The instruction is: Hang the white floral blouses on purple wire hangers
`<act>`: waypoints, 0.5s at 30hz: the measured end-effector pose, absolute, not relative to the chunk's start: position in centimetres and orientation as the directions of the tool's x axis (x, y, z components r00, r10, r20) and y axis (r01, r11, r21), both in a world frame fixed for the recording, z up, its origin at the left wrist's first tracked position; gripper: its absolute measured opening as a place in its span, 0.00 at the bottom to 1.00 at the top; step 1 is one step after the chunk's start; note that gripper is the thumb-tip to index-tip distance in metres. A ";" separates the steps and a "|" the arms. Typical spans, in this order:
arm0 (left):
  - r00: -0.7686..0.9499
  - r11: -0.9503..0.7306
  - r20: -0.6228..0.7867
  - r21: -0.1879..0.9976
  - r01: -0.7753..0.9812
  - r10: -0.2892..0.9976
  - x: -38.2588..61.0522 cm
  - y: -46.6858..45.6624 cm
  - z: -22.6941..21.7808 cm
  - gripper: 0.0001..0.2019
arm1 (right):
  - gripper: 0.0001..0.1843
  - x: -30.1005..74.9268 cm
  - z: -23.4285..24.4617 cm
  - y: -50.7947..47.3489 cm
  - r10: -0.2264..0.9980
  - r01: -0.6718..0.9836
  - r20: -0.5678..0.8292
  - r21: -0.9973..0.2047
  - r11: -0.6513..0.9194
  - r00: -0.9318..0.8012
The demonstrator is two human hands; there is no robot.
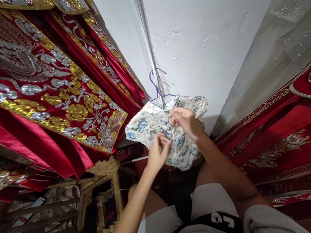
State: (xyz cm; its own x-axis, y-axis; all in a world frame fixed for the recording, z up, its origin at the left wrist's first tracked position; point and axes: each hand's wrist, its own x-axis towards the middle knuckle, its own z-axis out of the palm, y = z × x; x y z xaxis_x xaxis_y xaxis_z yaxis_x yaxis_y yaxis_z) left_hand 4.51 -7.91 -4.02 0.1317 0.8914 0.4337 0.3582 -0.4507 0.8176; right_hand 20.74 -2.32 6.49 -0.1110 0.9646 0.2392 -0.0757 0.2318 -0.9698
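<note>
A white short-sleeved blouse with a blue and yellow floral print hangs in front of me on a purple hanger. At its neckline, my right hand pinches the front edge between thumb and fingers. Lower down, my left hand is curled in front of the blouse, thumb close to the fingertips. Whatever is between those left fingertips is too small to make out. Both hands partly cover the middle of the front. The blouse's lower end hangs just beyond my knees.
Red drapes with gold and silver embroidery hang at left, and red beaded cloth at right. A white wall with a metal pole stands ahead. At lower left are a bamboo chair and a phone.
</note>
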 end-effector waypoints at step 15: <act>-0.275 -0.583 0.825 0.548 0.600 0.493 0.7 -2.3 6.1 0.07 | 0.21 19.1 2.0 -2.1 0.928 0.457 0.341 -0.808 0.372 -0.151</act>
State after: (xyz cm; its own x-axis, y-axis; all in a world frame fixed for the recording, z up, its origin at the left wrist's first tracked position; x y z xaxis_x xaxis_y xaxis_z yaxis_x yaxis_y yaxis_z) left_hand 0.69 -2.28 6.13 -0.2749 0.4934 0.8252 0.5998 -0.5828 0.5483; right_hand 19.12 -2.11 2.01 -0.1514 0.9277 0.3413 0.4566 0.3718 -0.8082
